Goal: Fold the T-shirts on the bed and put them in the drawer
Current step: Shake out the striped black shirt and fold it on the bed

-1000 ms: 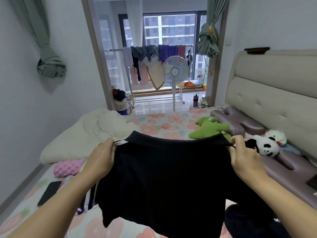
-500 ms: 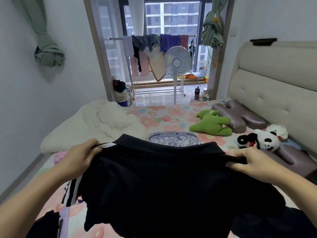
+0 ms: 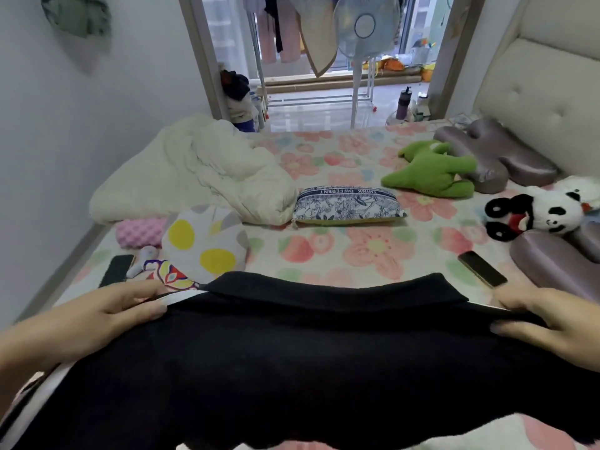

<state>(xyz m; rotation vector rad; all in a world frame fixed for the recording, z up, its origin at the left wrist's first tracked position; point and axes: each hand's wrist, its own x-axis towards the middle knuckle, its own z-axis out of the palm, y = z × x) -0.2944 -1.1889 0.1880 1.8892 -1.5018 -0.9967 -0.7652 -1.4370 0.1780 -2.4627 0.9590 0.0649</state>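
Floral bedding in pink, green and white covers the wide bed, which fills the middle of the view, with a padded cream headboard along its right side and a plain pale wall to the left. Beyond the far edge of the bed a doorway opens onto a bright balcony where a white standing fan stands in front of hanging laundry. Nearest the camera, a black T-shirt with a white stripe at its shoulder is spread wide across the foreground, its collar edge pointing away from the person. The left hand pinches the shirt's left shoulder, thumb on top of the fabric and fingers curled under it; the right hand grips the opposite shoulder the same way, closed on the cloth. Whether the shirt's lower part rests on the bed cannot be told. On the bed beyond it lie a crumpled cream duvet, a round white cushion with yellow and grey dots, a blue-and-white printed pouch, a green plush toy and a black-and-white panda plush. A dark phone lies just beyond the right hand, and another dark phone lies near the left edge, beside a pink textured pillow.
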